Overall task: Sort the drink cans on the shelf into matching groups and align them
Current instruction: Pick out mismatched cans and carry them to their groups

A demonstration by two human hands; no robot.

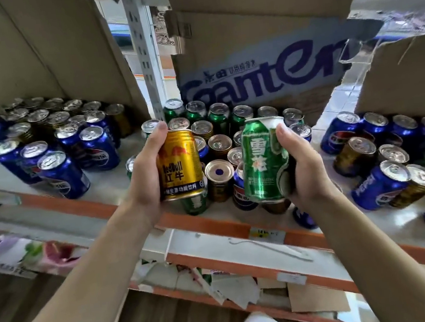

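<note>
My left hand (145, 181) grips a gold Red Bull can (179, 165), held upright above the front of the shelf (116, 179). My right hand (305, 168) grips a green can with white characters (261, 159), tilted slightly, beside the gold one. Under and behind both hands stands a mixed cluster of green, gold and blue cans (220, 143). On the left, blue Pepsi cans (62, 169) stand in rows with gold cans (46, 116) behind them. To the right is a loose mix of blue, gold and green cans (384, 157), some tilted or lying down.
Cardboard boxes hang low over the shelf: one at left (29, 49), a torn printed one at centre (258, 46), another at right (405, 76). A perforated metal upright (144, 51) stands between them. Torn paper and cardboard (236, 287) lie on the lower shelf behind the orange edge (206, 223).
</note>
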